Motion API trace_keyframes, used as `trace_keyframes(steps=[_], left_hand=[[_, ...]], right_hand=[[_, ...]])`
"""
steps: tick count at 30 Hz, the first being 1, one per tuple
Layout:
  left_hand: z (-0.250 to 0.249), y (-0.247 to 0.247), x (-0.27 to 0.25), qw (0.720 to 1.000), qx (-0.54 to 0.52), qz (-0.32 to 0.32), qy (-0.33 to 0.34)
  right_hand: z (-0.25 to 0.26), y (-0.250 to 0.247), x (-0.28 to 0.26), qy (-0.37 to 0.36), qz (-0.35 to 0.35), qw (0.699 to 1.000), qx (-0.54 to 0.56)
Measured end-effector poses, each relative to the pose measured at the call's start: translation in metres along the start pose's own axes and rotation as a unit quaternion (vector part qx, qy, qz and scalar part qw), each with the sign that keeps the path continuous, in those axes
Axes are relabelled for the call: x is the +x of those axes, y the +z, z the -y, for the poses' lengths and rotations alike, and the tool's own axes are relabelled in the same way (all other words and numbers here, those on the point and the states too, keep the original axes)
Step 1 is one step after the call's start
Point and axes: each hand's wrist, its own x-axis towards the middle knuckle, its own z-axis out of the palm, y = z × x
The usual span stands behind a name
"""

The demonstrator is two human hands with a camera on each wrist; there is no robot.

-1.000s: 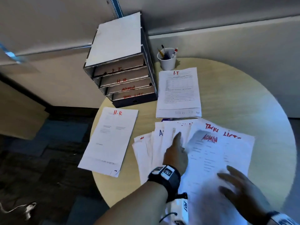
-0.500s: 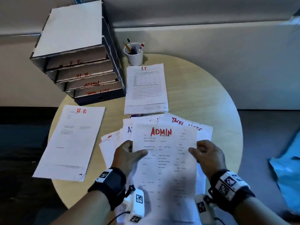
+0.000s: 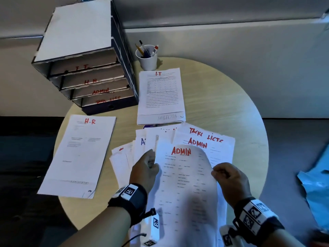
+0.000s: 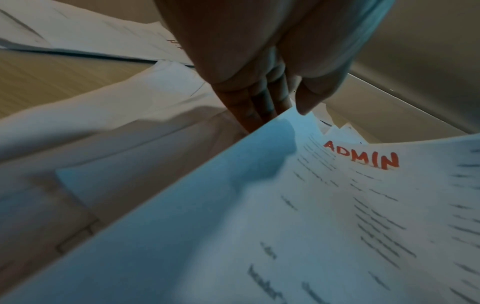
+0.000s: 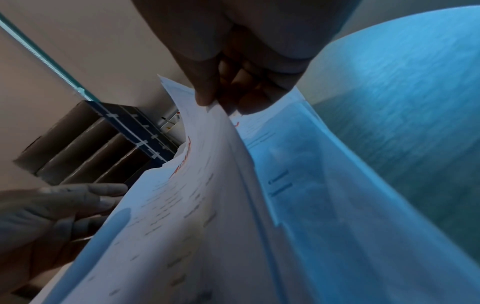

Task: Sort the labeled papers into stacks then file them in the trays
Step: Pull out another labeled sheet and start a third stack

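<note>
Trays (image 3: 92, 81) left of I.T stack (image 3: 161, 97)

left wrist: black strap (image 3: 130, 196), white coded tag | right wrist: black strap (image 3: 256, 217), white coded tags | forearms bare

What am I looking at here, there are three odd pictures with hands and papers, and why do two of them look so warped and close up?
No machine here: a person is sorting papers, wearing three cameras. One sits on the head and looks down at the round pale wooden table. The warped close-ups come from cameras strapped to each wrist, looking along the fingers.

On the table stand a dark stack of four cardboard trays with red labels and a white cup of pens. A white pile marked I.T and a white pile marked H.R lie sorted. Nearer is a loose spread of unsorted white sheets.

The left hand and right hand pinch opposite edges of a white printed sheet marked ADMIN in red, lifted and curling above the spread.
</note>
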Motion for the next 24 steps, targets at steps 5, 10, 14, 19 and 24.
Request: trace_keyframes(steps=[5,10,14,19,24], left_hand=[[-0.002,0.007,0.001,1.000,-0.003,0.001,0.011],[-0.004,0.005,-0.017,0.990,-0.006,0.108,0.087],[0.003,0.003,-0.030,0.972,0.036,0.133,0.189],[0.002,0.018,-0.028,0.987,0.009,0.076,0.144],[-0.017,0.022,-0.028,0.976,-0.105,0.183,0.054]], right_hand=[[-0.006,-0.001,0.001,0.026,0.007,0.998,0.060],[-0.009,-0.008,0.001,0.094,0.061,0.979,0.168],[-0.016,-0.008,0.001,0.101,0.069,0.982,0.145],[-0.017,-0.004,0.001,0.122,0.036,0.973,0.193],[-0.021,-0.008,-0.002,0.182,0.084,0.934,0.295]])
